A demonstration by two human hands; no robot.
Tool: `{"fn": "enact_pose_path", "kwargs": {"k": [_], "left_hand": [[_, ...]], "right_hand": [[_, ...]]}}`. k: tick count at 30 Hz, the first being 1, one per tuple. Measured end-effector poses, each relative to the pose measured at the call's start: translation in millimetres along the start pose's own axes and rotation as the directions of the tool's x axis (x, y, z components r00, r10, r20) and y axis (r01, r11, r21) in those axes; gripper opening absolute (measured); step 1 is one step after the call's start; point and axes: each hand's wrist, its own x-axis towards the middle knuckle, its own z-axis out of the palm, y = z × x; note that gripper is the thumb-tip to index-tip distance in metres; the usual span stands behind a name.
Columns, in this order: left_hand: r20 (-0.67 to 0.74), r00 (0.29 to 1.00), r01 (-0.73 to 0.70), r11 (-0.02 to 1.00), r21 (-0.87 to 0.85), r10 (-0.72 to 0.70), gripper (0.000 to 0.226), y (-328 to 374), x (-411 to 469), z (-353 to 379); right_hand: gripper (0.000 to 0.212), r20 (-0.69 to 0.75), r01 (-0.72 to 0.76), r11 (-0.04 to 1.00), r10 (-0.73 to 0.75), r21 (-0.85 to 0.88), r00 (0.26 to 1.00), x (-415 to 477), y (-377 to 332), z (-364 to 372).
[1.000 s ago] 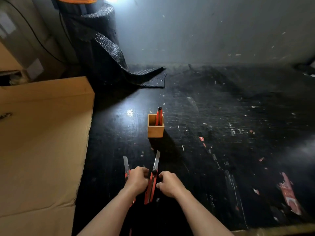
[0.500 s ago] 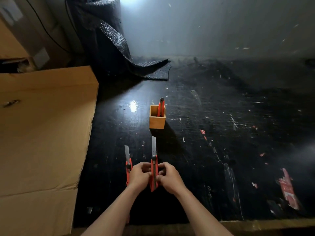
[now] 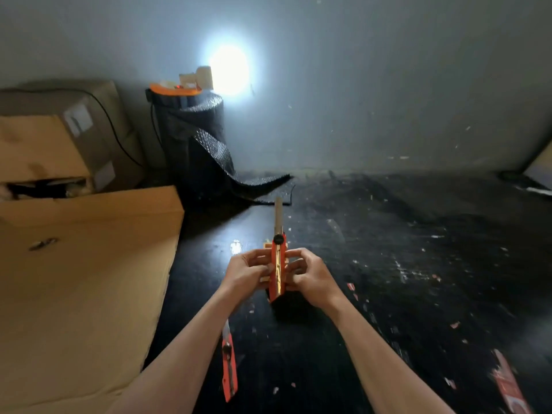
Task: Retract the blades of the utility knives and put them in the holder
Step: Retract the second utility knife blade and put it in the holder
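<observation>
Lifting clear of the black scuffed surface (image 3: 388, 279), the orange utility knife (image 3: 277, 267) now sits pinched between left hand (image 3: 248, 268) and right hand (image 3: 310, 273), blade still extended; wooden holder probably hidden behind it. Second orange knife (image 3: 229, 366) lies near-left.

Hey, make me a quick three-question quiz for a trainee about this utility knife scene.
1. True or false: the blade of the held knife is already retracted.
2. Which hands grip the held knife? A) left hand only B) right hand only C) both
3. Fill in: the second knife lies on the black table beside the person's ____ forearm.

Key: 1. False, the blade sticks out. 2. C, the left hand and right hand hold it from either side. 3. Left.
</observation>
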Motion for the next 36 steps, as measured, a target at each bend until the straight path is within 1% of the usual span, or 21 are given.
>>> {"fn": "enact_pose_path", "kwargs": {"k": [3, 6, 10, 12, 15, 20, 23, 30, 34, 36], "left_hand": [[-0.015, 0.997, -0.077, 0.997, -0.025, 0.077, 0.03, 34, -3, -4], [0.001, 0.989, -0.145, 0.988, -0.044, 0.145, 0.03, 60, -10, -7], [0.001, 0.981, -0.193, 0.98, -0.04, 0.193, 0.041, 84, -17, -8], [-0.005, 0.978, -0.21, 0.977, -0.024, 0.21, 0.039, 94, -17, -10], [-0.016, 0.969, -0.245, 0.969, 0.012, 0.245, 0.035, 105, -15, -13], [0.004, 0.967, -0.254, 0.967, 0.027, 0.254, 0.039, 112, -12, -13], [0.001, 0.967, -0.254, 0.967, 0.026, 0.254, 0.037, 112, -10, -12], [0.009, 0.968, -0.252, 0.967, 0.042, 0.252, 0.038, 116, -1, -8], [0.011, 0.961, -0.277, 0.96, 0.053, 0.276, 0.038, 123, 5, -7], [0.008, 0.959, -0.284, 0.957, 0.063, 0.284, 0.038, 127, 7, -7]], "right_hand": [[0.034, -0.052, 0.106, 0.993, -0.109, -0.058, 0.993, 10, -33, -5], [0.036, -0.11, 0.213, 0.97, -0.226, -0.117, 0.968, 22, -67, -11], [0.029, -0.135, 0.297, 0.926, -0.333, -0.233, 0.933, 33, -100, -15], [0.025, -0.137, 0.328, 0.911, -0.369, -0.251, 0.92, 36, -109, -15], [0.022, -0.154, 0.341, 0.905, -0.386, -0.253, 0.91, 40, -117, -15], [0.019, -0.181, 0.336, 0.906, -0.387, -0.259, 0.904, 43, -120, -16], [0.018, -0.177, 0.331, 0.902, -0.386, -0.276, 0.905, 43, -122, -18], [0.02, -0.174, 0.31, 0.859, -0.406, -0.408, 0.897, 49, -128, -26], [0.027, -0.141, 0.34, 0.814, -0.449, -0.471, 0.882, 53, -131, -28], [0.026, -0.132, 0.346, 0.801, -0.46, -0.489, 0.878, 57, -133, -28]]}}
